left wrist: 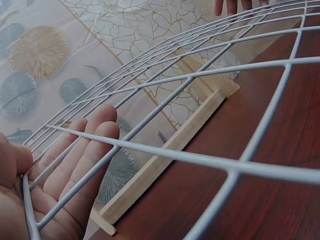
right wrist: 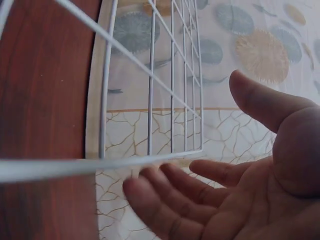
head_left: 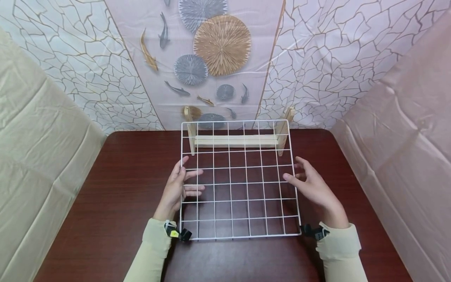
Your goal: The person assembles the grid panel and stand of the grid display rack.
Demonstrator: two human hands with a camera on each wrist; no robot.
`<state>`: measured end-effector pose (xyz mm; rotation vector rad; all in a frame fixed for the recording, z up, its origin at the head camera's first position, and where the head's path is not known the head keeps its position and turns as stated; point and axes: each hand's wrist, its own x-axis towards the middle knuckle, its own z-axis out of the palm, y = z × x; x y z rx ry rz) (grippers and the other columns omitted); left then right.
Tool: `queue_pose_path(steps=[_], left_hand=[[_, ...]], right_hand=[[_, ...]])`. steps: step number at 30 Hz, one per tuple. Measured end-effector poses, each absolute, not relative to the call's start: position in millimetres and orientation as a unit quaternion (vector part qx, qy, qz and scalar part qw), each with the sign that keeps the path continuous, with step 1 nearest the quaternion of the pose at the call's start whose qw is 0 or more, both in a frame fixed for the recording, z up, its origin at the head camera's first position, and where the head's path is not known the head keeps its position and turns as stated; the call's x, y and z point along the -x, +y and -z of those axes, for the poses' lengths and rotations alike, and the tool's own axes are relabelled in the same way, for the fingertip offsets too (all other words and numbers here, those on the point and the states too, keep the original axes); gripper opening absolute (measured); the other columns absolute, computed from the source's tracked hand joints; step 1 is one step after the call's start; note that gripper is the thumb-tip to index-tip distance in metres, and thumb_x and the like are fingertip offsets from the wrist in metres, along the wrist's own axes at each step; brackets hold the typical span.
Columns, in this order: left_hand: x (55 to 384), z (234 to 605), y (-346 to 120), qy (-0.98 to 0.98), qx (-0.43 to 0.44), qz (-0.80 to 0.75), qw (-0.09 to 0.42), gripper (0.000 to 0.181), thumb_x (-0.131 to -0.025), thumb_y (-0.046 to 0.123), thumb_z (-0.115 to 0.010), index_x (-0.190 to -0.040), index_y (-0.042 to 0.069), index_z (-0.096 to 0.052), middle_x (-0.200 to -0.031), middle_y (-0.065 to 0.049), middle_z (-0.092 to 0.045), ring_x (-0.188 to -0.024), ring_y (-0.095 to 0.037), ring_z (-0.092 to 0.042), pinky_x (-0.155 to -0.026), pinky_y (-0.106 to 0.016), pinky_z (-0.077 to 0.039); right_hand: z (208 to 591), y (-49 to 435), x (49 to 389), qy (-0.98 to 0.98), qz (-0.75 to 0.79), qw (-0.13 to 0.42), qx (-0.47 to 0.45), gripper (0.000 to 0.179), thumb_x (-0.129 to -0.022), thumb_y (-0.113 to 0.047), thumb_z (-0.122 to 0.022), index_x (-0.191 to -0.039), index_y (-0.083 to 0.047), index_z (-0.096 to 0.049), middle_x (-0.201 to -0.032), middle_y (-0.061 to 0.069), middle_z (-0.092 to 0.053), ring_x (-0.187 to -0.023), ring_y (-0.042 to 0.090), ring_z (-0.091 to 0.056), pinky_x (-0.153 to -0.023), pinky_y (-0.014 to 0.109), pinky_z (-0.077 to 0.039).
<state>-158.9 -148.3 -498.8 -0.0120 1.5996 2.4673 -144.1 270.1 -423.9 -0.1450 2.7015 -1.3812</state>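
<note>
A white wire grid panel slants up over the middle of the table, overlapping the wooden stand in the head view. My left hand holds its left edge, thumb in front and fingers spread behind the wires; the left wrist view shows the edge wire between thumb and fingers. At the right edge, my right hand has its thumb raised and fingers apart. Its fingertips lie right by the border wire in the right wrist view, without curling round it.
A pale wooden stand with two uprights and a crossbar stands at the back of the dark red-brown table. Patterned cloth hangs behind it, and beige cloth walls rise at both sides.
</note>
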Motion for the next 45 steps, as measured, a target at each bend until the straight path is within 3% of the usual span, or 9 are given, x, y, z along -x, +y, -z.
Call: queue_pose_path(steps=[5, 8, 13, 16, 26, 35, 39, 45], left_hand=[[160.6, 497.2, -146.3, 0.540, 0.007, -0.837, 0.087, 0.048, -0.118, 0.033, -0.026, -0.165, 0.027, -0.027, -0.132, -0.021, -0.070, -0.077, -0.035, -0.078, -0.061, -0.044, -0.065], [161.6, 497.0, -145.2, 0.538, 0.005, -0.838, 0.087, 0.050, -0.117, 0.035, -0.027, -0.166, 0.027, -0.025, -0.137, -0.026, -0.066, -0.077, -0.035, -0.078, -0.062, -0.044, -0.065], [163.1, 499.6, -142.4, 0.538, 0.001, -0.838, 0.092, 0.051, -0.117, 0.037, -0.028, -0.167, 0.028, -0.023, -0.132, -0.019, -0.070, -0.077, -0.035, -0.078, -0.062, -0.044, -0.065], [163.1, 500.2, -140.2, 0.542, 0.003, -0.836, 0.088, 0.052, -0.117, 0.037, -0.028, -0.167, 0.027, -0.023, -0.131, -0.019, -0.071, -0.076, -0.034, -0.078, -0.061, -0.043, -0.065], [164.9, 496.8, -134.1, 0.553, 0.006, -0.829, 0.079, 0.052, -0.117, 0.034, -0.028, -0.168, 0.027, -0.023, -0.141, -0.035, -0.058, -0.077, -0.038, -0.078, -0.062, -0.046, -0.064], [167.1, 496.3, -131.7, 0.550, -0.004, -0.831, 0.076, 0.057, -0.115, 0.041, -0.032, -0.169, 0.025, -0.019, -0.139, -0.029, -0.063, -0.077, -0.035, -0.078, -0.062, -0.044, -0.065], [168.5, 495.5, -130.4, 0.539, -0.001, -0.839, 0.077, 0.053, -0.117, 0.036, -0.030, -0.168, 0.026, -0.022, -0.132, -0.023, -0.069, -0.076, -0.035, -0.078, -0.061, -0.043, -0.064], [169.3, 493.5, -128.5, 0.533, 0.006, -0.842, 0.080, 0.049, -0.118, 0.031, -0.026, -0.166, 0.029, -0.026, -0.137, -0.029, -0.065, -0.075, -0.036, -0.078, -0.060, -0.044, -0.064]], right_hand=[[415.1, 261.8, 142.6, 0.915, 0.400, 0.008, 0.054, 0.092, -0.099, -0.032, -0.075, -0.163, 0.007, -0.022, -0.159, 0.036, -0.032, -0.143, 0.052, -0.037, -0.114, 0.067, -0.035], [411.7, 254.7, 142.7, 0.916, 0.396, -0.015, 0.063, 0.093, -0.098, -0.033, -0.076, -0.163, 0.007, -0.022, -0.162, 0.036, -0.026, -0.149, 0.051, -0.028, -0.117, 0.069, -0.029], [409.5, 234.2, 142.8, 0.919, 0.382, -0.032, 0.090, 0.091, -0.097, -0.032, -0.078, -0.163, 0.004, -0.027, -0.166, 0.034, -0.022, -0.152, 0.055, -0.021, -0.117, 0.075, -0.022], [411.6, 217.7, 144.2, 0.922, 0.368, -0.029, 0.116, 0.088, -0.097, -0.035, -0.079, -0.164, -0.003, -0.031, -0.168, 0.031, -0.022, -0.153, 0.055, -0.019, -0.115, 0.079, -0.021], [418.7, 163.3, 146.9, 0.932, 0.310, -0.010, 0.186, 0.081, -0.095, -0.039, -0.080, -0.163, -0.016, -0.042, -0.169, 0.023, -0.029, -0.153, 0.050, -0.026, -0.117, 0.077, -0.020], [421.0, 133.9, 149.3, 0.948, 0.260, 0.014, 0.182, 0.080, -0.095, -0.046, -0.078, -0.163, -0.022, -0.044, -0.171, 0.019, -0.027, -0.153, 0.050, -0.027, -0.114, 0.083, -0.019], [420.7, 127.7, 151.3, 0.954, 0.245, 0.023, 0.170, 0.079, -0.095, -0.046, -0.077, -0.163, -0.023, -0.043, -0.172, 0.018, -0.025, -0.154, 0.051, -0.023, -0.112, 0.085, -0.016], [418.8, 120.2, 155.3, 0.964, 0.214, 0.033, 0.154, 0.082, -0.094, -0.050, -0.078, -0.163, -0.025, -0.043, -0.172, 0.017, -0.026, -0.155, 0.051, -0.022, -0.112, 0.085, -0.015]])
